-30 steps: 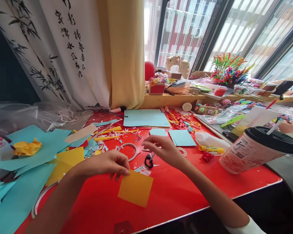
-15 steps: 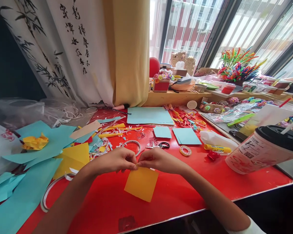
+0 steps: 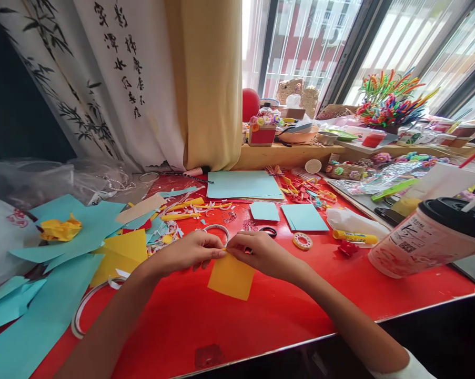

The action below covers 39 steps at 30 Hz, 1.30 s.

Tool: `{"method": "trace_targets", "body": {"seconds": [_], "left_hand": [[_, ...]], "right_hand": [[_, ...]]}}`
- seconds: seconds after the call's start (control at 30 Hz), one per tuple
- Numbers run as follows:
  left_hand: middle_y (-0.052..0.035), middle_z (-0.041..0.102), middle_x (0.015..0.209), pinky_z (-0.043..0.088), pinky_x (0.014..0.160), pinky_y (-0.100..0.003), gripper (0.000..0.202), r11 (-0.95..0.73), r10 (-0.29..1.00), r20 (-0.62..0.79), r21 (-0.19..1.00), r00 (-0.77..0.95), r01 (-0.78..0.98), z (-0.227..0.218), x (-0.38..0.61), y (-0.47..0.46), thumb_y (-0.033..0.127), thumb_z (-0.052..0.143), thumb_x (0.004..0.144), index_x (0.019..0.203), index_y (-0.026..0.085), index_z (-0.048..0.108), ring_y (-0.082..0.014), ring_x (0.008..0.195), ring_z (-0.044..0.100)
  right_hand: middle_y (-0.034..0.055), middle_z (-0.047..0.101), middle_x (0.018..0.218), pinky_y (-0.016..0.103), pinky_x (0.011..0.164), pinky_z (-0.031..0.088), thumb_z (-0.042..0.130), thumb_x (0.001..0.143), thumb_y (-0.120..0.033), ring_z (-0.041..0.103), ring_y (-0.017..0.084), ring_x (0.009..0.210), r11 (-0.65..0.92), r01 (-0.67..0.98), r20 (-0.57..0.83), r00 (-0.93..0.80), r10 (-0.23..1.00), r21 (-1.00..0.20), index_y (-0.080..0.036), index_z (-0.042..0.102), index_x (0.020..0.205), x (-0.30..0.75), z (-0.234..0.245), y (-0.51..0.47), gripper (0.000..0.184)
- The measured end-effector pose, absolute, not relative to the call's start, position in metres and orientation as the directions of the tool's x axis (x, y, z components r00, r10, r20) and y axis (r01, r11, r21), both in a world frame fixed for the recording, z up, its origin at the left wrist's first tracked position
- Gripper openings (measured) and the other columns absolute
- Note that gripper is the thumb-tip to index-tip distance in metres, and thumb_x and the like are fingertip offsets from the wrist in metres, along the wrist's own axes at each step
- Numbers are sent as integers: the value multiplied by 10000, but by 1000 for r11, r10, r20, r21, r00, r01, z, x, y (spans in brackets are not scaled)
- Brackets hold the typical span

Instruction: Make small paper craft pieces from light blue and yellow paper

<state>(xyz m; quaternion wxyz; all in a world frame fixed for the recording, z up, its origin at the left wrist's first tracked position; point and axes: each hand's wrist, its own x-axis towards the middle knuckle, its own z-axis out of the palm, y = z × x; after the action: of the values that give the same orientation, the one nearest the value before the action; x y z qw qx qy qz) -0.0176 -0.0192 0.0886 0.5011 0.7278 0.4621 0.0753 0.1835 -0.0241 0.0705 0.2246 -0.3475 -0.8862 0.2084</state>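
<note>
Both my hands meet at the top edge of an orange paper square (image 3: pixel 231 277) that lies on the red table (image 3: pixel 284 310). My left hand (image 3: pixel 190 251) pinches its upper left corner, fingers closed. My right hand (image 3: pixel 259 252) pinches the same edge just to the right, fingers curled. Small black-handled scissors (image 3: pixel 267 230) lie just beyond my right hand. A thin metal ring (image 3: pixel 217 229) lies behind my fingertips.
Blue and yellow paper sheets (image 3: pixel 79 231) and scraps cover the left side. A roll of tape (image 3: pixel 302 241), a yellow glue stick (image 3: pixel 354 237) and a large lidded drink cup (image 3: pixel 430 239) sit on the right. The windowsill holds craft clutter.
My right hand set the scissors down and joined my left hand on the orange square's top edge. The square shifted slightly away from me.
</note>
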Motion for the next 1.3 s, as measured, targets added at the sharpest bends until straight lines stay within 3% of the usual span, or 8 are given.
{"method": "trace_targets", "body": {"seconds": [0.27,0.43,0.57,0.73,0.83,0.97,1.1,1.3], "left_hand": [[19,481,578,305,383,-179,340,-49,790,-325,812,519,582,84,-17,-17,513,444,779,729,184,512,-93,483,420],[30,463,561,276,370,-179,353,-96,808,-294,790,511,605,88,-11,-20,518,442,782,792,186,562,-80,446,408],[45,437,536,280,418,-191,309,-229,816,-199,750,542,620,90,-6,-24,451,440,810,744,178,566,-68,449,393],[35,469,588,271,494,-213,287,-449,796,-65,604,602,658,81,-5,-25,365,428,839,662,170,541,-80,548,408],[23,519,635,282,530,-224,280,-514,780,-44,524,624,680,76,-5,-25,368,434,844,685,171,555,-93,590,437],[10,570,714,319,595,-230,254,-551,764,-33,485,644,679,73,-5,-25,367,439,852,742,176,566,-109,656,491],[11,579,748,327,612,-229,234,-608,738,7,439,674,661,73,-4,-25,349,428,865,748,180,540,-112,680,498],[17,568,757,323,600,-230,272,-577,761,36,492,647,651,77,-4,-24,409,413,864,748,191,527,-116,680,480]], "right_hand": [[72,626,855,238,610,379,386,897,-234,561,142,735,754,527,337,-680,651,-393,-140,596,908,186,63,-21,230],[46,624,809,219,604,371,439,870,-244,540,121,709,608,525,225,-618,754,-596,-143,598,867,187,68,-20,188],[7,547,684,200,514,317,392,884,-347,454,92,615,450,472,78,-619,781,-758,-142,583,766,191,70,-17,304],[-18,451,610,201,468,258,438,839,-469,367,75,559,392,464,4,-641,767,-795,-136,573,727,191,63,-13,376],[-17,462,595,197,477,304,472,814,-487,406,74,543,296,431,-98,-688,719,-853,-132,574,730,191,58,-10,379],[14,554,639,219,554,414,540,770,-489,521,101,594,56,364,-237,-708,665,-930,-117,599,771,192,56,-8,377],[31,593,662,231,561,435,603,721,-486,546,103,584,-114,317,-317,-719,618,-942,-100,618,777,194,56,-7,390],[26,586,679,232,572,426,604,728,-468,544,101,597,-99,281,-278,-725,630,-955,-105,609,801,195,60,-6,370]]}}
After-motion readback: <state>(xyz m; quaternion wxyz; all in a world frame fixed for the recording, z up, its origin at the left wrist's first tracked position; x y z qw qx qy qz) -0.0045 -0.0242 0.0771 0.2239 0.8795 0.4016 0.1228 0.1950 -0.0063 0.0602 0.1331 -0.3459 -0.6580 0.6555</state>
